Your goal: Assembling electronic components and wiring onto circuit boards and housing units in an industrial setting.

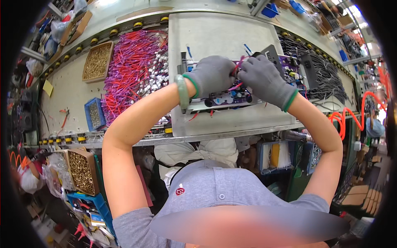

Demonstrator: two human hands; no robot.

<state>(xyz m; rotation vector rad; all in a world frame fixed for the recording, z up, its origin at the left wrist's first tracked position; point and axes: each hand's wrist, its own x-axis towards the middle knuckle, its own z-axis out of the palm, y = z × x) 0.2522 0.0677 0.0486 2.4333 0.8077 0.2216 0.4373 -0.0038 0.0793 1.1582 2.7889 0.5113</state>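
Note:
Both my hands wear grey knitted gloves with green cuffs, and they meet over an electronic unit lying on a pale board. My left hand is closed, its fingertips pinching at a purple-red wire. Close against it, my right hand has its fingers curled around the same wire bundle; the exact contact is hidden by the gloves. Beneath them lies a purple circuit board with several components. A dark metal panel stands up beside my right hand.
Piled red and purple wires with white connectors lie left, beside a cardboard tray and a blue bin of small parts. Dark cables heap on the right, with an orange coiled hose nearby. A metal rail edges the bench.

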